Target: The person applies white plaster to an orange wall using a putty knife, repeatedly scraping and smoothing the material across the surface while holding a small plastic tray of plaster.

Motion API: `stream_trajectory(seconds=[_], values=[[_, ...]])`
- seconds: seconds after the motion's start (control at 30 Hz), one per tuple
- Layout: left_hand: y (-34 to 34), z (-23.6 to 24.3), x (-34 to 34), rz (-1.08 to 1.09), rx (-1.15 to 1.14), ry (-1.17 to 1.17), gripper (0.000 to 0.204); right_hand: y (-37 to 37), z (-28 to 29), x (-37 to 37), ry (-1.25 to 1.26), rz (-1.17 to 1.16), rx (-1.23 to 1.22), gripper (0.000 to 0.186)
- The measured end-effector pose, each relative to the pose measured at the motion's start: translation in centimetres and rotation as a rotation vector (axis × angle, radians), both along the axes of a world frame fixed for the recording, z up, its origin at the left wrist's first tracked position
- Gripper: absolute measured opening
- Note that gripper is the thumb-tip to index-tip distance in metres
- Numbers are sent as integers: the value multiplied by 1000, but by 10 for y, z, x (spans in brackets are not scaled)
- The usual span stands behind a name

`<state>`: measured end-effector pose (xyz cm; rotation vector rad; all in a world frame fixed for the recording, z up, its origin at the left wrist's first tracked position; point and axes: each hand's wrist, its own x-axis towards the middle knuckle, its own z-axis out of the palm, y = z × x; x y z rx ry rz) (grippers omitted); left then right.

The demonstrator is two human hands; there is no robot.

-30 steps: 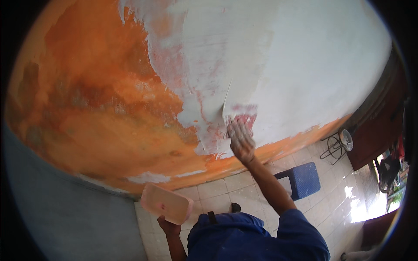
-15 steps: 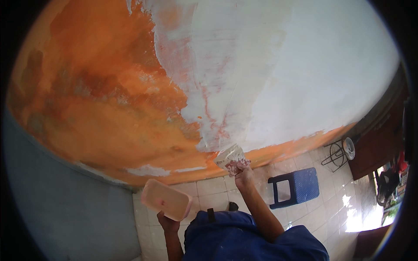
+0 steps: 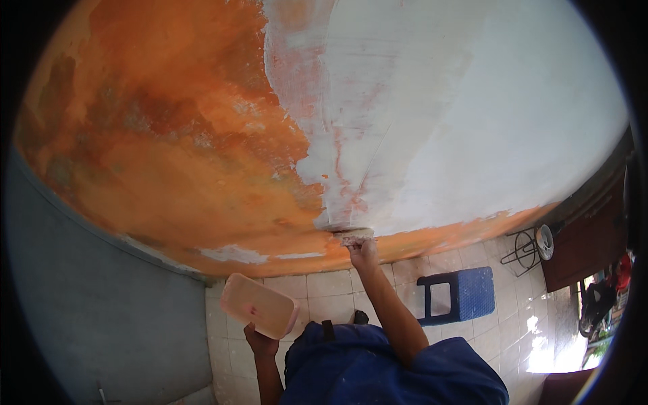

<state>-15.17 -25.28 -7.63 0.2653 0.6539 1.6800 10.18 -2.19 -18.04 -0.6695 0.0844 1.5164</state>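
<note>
My right hand grips a wide putty knife, whose blade lies nearly edge-on at the low end of the white-coated part of the wall. White and reddish smears cover the tool and my fingers. To the left, my left hand holds a pale pinkish rectangular plastic container by its near edge. The container is tilted, with a small reddish spot on the face I see. Rough orange paint borders the white coat along a ragged edge, with thin streaks of red showing through.
A blue plastic stool stands on the tiled floor to my right. Beyond it is a black wire stand with a whitish round bowl. A grey flat surface fills the left side. Bright light falls at the right.
My right hand has shifted slightly left and up, turning the putty knife from face-on to nearly edge-on against the wall. The view has shifted a little; my left hand still holds the container.
</note>
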Motion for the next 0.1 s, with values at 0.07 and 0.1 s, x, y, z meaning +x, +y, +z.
stream_trajectory(seconds=[0.07, 0.1], values=[[1, 6, 1, 48, -24, 43, 66, 17, 25, 2, 39, 71, 71, 29], [2, 7, -2, 43, -57, 72, 74, 17, 27, 0, 38, 72, 71, 29]])
